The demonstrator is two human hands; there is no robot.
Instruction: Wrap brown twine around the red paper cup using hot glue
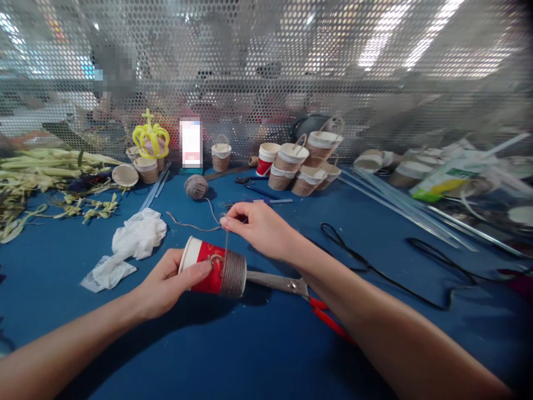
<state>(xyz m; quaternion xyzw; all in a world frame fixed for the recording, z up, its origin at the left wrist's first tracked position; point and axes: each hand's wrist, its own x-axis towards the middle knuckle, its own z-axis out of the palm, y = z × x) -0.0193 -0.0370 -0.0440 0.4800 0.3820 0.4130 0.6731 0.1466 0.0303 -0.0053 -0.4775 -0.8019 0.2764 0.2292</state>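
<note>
Red cup (207,278) sits clasped in left fingers (200,270) (thumb on top); right fingers (230,222) pinch the twine (227,242).

Glossy red paper cup (206,270), rough twine (232,273) wrap; matt blue table (258,355).

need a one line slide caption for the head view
Left hand steadies a red paper cup on its side while right hand pinches twine wound round it

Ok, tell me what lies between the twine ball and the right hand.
Head view: a loose strand of twine on the blue table runs from the twine ball to the right hand, nothing else.
</note>
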